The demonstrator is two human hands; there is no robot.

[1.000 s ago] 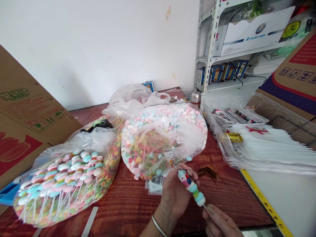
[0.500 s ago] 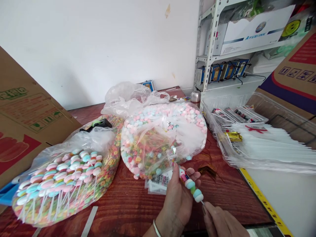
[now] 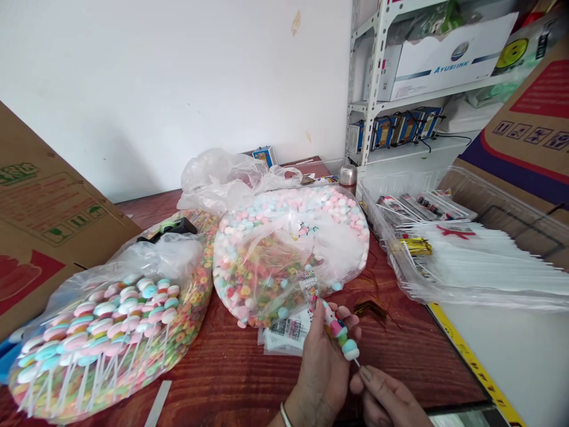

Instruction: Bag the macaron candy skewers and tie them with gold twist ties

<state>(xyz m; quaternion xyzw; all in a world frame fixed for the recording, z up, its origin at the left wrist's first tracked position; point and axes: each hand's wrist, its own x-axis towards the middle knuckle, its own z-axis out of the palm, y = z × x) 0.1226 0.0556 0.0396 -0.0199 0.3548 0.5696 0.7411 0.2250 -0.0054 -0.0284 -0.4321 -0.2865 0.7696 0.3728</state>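
Observation:
My left hand [image 3: 324,362], wearing a pale bracelet, is closed around a small printed clear bag [image 3: 308,283]. Part of a marshmallow skewer [image 3: 350,349] lies inside that bag, along my palm. Its lower pink, green, blue and white pieces show below the fingers. At the lower end, my right hand [image 3: 384,394] pinches the thin white stick. Behind my hands sits a big clear bag of pastel marshmallows and colourful ring candies [image 3: 288,237]. Several flat printed bags [image 3: 284,332] lie on the table, partly hidden by my left hand.
Finished skewers [image 3: 102,320] lie on a bag of ring candies at left. A clear plastic bin [image 3: 448,296] with white sticks stands at right. Gold twist ties [image 3: 373,309] are on the wooden table [image 3: 222,385]. Cardboard boxes [image 3: 48,190] flank both sides.
The skewer has slid farther up into the small bag, so fewer of its pieces show below my left fingers. My right hand has moved slightly left with the stick. The camera view has shifted a little.

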